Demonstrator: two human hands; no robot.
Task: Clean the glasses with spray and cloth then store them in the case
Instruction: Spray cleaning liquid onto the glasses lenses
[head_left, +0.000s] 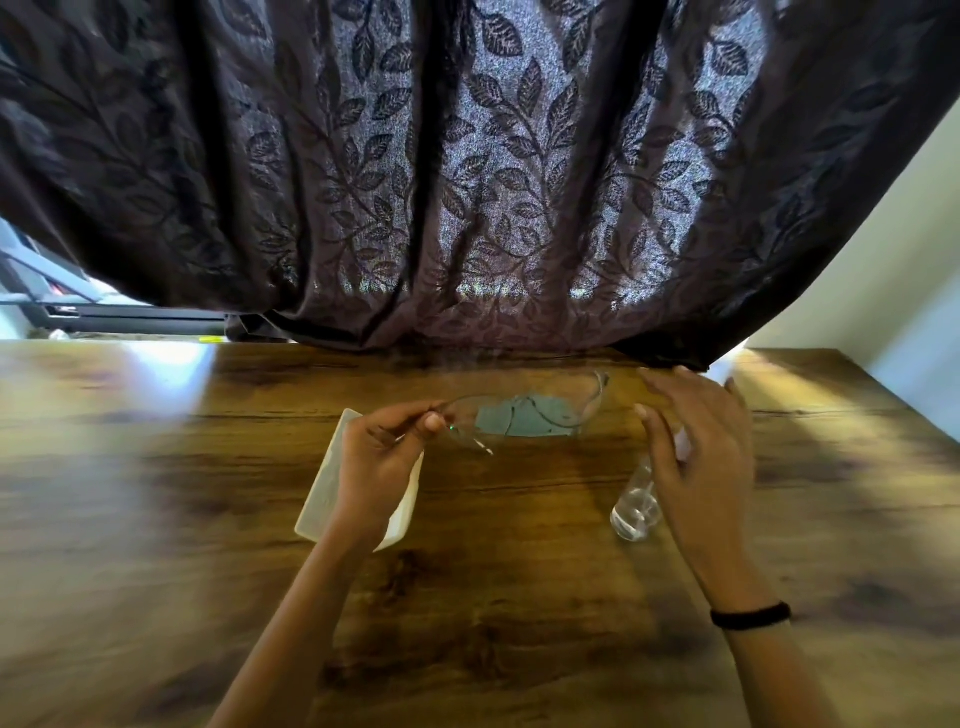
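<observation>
The left hand's fingertips are pinched on a temple of the clear glasses, held above a grey cloth. The right hand's fingers are spread beside a spray bottle. A white case lies on the wooden table.

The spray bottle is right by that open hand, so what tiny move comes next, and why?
Probably closing the right hand around the spray bottle. That hand hovers open just over it, while the left hand holds the glasses up above the blue cloth, seemingly ready for spraying.
</observation>
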